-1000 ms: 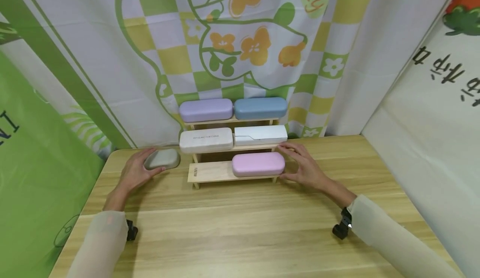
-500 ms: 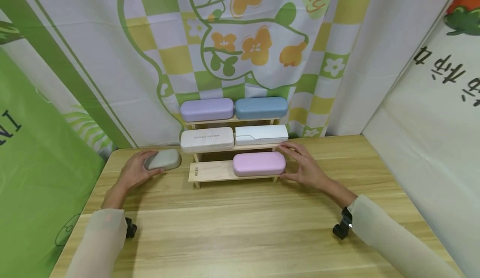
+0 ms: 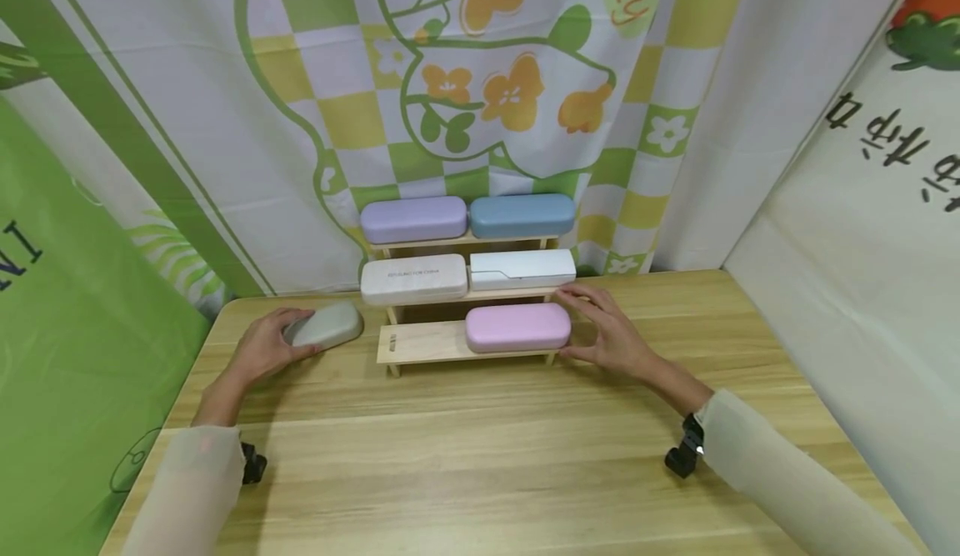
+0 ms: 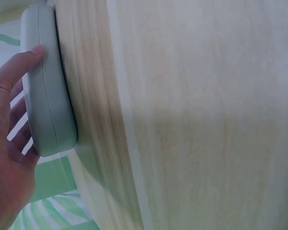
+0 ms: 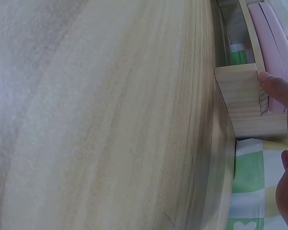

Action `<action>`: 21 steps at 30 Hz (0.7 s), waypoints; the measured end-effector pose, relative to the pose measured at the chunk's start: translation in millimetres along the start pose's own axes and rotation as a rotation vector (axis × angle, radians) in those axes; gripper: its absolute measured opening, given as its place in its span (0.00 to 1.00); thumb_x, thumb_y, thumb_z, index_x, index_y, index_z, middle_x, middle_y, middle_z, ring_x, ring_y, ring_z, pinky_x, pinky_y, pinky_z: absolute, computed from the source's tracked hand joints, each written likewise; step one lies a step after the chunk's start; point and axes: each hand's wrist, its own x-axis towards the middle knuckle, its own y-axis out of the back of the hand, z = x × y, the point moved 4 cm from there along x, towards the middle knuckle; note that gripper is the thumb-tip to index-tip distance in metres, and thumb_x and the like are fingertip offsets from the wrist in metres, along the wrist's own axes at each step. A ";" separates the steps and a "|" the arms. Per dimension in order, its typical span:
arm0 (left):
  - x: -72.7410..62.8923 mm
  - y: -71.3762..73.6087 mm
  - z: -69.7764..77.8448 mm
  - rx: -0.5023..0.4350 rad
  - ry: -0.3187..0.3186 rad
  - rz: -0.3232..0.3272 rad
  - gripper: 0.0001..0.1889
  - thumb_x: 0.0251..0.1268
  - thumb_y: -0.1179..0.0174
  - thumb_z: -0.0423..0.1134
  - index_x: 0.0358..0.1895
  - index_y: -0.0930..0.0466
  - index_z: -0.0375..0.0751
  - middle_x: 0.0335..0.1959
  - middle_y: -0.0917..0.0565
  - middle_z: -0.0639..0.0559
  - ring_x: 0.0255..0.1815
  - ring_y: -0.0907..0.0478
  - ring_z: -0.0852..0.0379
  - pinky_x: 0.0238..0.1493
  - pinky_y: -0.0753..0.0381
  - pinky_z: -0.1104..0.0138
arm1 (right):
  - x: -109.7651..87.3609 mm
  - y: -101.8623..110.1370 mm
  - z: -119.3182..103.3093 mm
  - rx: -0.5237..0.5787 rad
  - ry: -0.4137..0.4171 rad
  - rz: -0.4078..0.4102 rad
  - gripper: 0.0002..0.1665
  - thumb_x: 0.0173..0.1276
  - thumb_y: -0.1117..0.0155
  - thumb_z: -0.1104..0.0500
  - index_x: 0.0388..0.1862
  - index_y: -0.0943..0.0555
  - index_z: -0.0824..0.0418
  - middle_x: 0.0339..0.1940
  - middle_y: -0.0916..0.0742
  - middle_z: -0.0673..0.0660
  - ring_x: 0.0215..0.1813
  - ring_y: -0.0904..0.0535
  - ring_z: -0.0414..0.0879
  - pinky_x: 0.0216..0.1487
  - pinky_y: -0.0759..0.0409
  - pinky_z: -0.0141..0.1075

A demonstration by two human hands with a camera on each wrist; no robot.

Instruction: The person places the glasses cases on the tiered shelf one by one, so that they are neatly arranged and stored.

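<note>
A grey-green glasses case [image 3: 327,327] lies tilted on the table left of a stepped wooden rack [image 3: 420,341]. My left hand [image 3: 262,346] grips its left end, thumb on the near side and fingers on the far side. In the left wrist view the thumb presses the seam side of the case [image 4: 45,91]. My right hand [image 3: 609,335] holds the rack's right end. Its thumb touches the bottom shelf's edge beside a pink glasses case [image 3: 517,328], and its forefinger reaches the middle shelf. The right wrist view shows the thumb on the shelf edge.
On the top shelf stand a lilac case [image 3: 414,219] and a blue case [image 3: 522,216]. The middle shelf bears a cream case [image 3: 414,279] with lettering and a white case [image 3: 522,269]. Patterned curtain [image 3: 480,106] hangs behind the wooden table [image 3: 480,456].
My left hand has turned the grey-green case slightly, its left end coming nearer to me, and the left forearm has shifted left. The right hand stays on the rack.
</note>
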 end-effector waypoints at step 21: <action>-18.9 13.7 15.6 0.012 -0.043 0.032 0.33 0.51 0.18 0.42 0.62 0.15 0.32 0.60 0.15 0.30 0.55 0.17 0.29 0.50 0.19 0.41 | 0.1 -0.7 1.1 0.006 0.016 0.011 0.62 0.37 0.06 0.64 0.75 0.26 0.68 0.73 0.24 0.66 0.72 0.31 0.63 0.81 0.48 0.28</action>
